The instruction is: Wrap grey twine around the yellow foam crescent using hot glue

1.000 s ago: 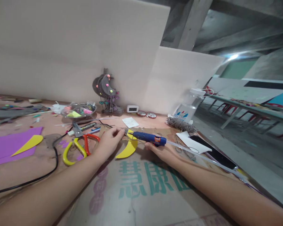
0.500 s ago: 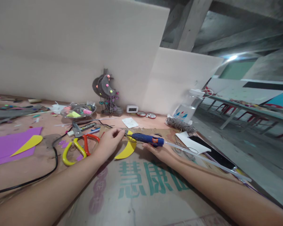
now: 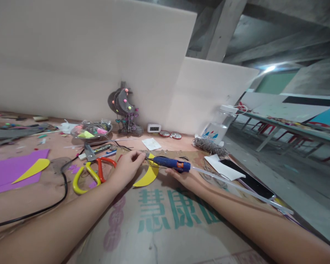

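Note:
My right hand (image 3: pixel 184 179) is closed round a blue glue gun (image 3: pixel 172 163), whose tip points left. A long clear glue stick (image 3: pixel 233 186) sticks out of its back end over my right forearm. Thumb and fingers of my left hand (image 3: pixel 130 164) are pinched together close to the gun's tip; whatever lies between them is too small to make out. Just below the tip, a yellow crescent (image 3: pixel 148 177) rests on the printed cardboard (image 3: pixel 154 242), its upper end partly behind the gun.
Yellow-handled pliers (image 3: pixel 86 178), red-handled pliers (image 3: pixel 101 168) and purple sheets (image 3: pixel 15 172) lie left, with a black cable (image 3: pixel 63 198). Behind stand a bowl (image 3: pixel 92 135), a grey moon ornament (image 3: pixel 123 106) and a clock (image 3: pixel 154 128). A phone (image 3: pixel 253 183) and bottle (image 3: pixel 218 123) are right.

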The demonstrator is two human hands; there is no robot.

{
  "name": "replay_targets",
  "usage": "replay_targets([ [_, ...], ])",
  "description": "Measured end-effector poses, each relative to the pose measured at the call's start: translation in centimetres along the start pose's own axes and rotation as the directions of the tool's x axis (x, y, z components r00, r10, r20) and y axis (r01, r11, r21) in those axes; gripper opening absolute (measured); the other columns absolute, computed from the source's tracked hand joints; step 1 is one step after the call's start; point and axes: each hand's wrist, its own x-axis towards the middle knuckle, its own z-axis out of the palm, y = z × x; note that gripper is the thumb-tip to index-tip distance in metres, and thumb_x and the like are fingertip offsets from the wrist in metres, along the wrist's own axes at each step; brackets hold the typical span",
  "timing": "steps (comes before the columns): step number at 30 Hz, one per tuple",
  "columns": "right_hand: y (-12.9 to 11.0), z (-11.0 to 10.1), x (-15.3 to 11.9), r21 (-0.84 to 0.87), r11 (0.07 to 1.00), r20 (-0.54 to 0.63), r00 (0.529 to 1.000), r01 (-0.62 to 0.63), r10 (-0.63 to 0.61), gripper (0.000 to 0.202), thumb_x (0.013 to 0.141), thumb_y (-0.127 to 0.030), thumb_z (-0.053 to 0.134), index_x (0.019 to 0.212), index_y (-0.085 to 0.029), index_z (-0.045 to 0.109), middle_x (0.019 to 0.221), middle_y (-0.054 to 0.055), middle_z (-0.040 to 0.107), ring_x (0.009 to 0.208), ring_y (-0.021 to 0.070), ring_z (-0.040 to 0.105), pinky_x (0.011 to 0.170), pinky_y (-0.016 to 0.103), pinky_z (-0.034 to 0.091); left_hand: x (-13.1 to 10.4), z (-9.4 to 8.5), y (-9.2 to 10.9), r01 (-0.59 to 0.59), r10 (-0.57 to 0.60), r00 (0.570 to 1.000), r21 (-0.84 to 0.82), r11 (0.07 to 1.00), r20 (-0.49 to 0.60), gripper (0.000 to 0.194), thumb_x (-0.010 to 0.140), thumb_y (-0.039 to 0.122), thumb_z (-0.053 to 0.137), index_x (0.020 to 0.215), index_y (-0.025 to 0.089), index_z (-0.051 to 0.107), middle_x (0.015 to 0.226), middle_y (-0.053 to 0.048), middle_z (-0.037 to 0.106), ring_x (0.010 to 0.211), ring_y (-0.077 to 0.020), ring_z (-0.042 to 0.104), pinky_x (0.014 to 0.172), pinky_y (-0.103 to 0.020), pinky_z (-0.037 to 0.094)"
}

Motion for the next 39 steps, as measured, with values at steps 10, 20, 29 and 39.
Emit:
replay_targets([
  [10,-0.65,-0.13,-0.16,0.016,1.000,-0.008,1.000,-0.023,0.023,0.035,0.073,-0.049,0.058,0.088,-0.018,0.064,0.071,0.002,0.063,0.063,0.0175,0.056,0.059,0.029,0.045,0.01,-0.07,-0.20,-0.032,0.031,0.999,0.030,0.999,0.030,0.031,0.077,0.046,0.047,0.070,0.018,0.059,0.057,0.004,0.051,0.054,-0.0115,0.046,0.051,-0.021,0.034],
  [20,-0.01,0.01,-0.07,-0.017,0.999,-0.017,0.999,-0.030,0.029,0.033,0.072,-0.050,0.058,0.083,-0.020,0.064,0.069,0.001,0.061,0.062,0.0170,0.055,0.058,0.028,0.045,-0.09,0.00,-0.10,-0.015,0.015,1.000,-0.005,1.000,0.006,0.031,0.074,0.046,0.050,0.067,0.017,0.060,0.054,0.004,0.052,0.050,-0.0114,0.046,0.047,-0.021,0.033],
  [29,-0.26,0.01,-0.09,-0.006,0.999,-0.037,0.999,-0.032,0.031,0.033,0.072,-0.051,0.059,0.081,-0.019,0.062,0.069,0.001,0.061,0.061,0.0172,0.055,0.058,0.029,0.045,-0.16,0.00,0.14,0.000,0.000,1.000,-0.032,0.999,0.007,0.031,0.072,0.046,0.052,0.067,0.016,0.060,0.054,0.003,0.053,0.050,-0.0115,0.046,0.046,-0.021,0.033],
  [39,-0.11,0.00,0.02,-0.023,0.998,-0.041,0.998,-0.053,0.052,0.031,0.073,-0.049,0.058,0.086,-0.021,0.064,0.074,0.002,0.064,0.066,0.0193,0.059,0.061,0.031,0.047,-0.11,-0.02,0.04,-0.016,0.016,1.000,0.000,1.000,0.019,0.029,0.075,0.044,0.050,0.069,0.017,0.059,0.058,0.003,0.054,0.053,-0.0115,0.046,0.049,-0.021,0.032],
])
